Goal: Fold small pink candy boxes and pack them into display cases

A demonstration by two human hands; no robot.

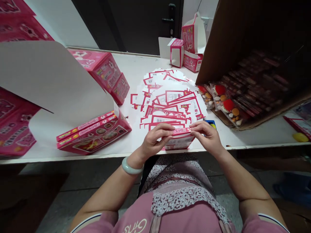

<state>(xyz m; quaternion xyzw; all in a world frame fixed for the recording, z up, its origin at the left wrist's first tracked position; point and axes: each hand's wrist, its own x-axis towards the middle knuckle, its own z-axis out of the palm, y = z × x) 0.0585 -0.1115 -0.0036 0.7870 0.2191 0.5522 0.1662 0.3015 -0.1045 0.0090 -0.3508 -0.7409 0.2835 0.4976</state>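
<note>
Shirt (181,220), near: pale lettering (136,226), partly cut off, not legible. Held box (179,142), near: pink print, unreadable. Pink boxes (104,69), left: characters, too small. Sheets (167,111), centre: barcodes, digits illegible.

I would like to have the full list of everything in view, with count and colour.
held box: one, pink-white, between hands
flat cartons: many, white-pink, table centre
pink boxes: several, left
slim boxes: at least two, pink, front left
small boxes: three, pink-white, back
cardboard box: one, brown, right
packets: many, mixed, in and by it
yellow item: one, right edge
table: one, white, middle
door: one, black, back
floor: grey, below
bangle: one, pale green, left wrist
left hand, right hand: bare, centre
</note>
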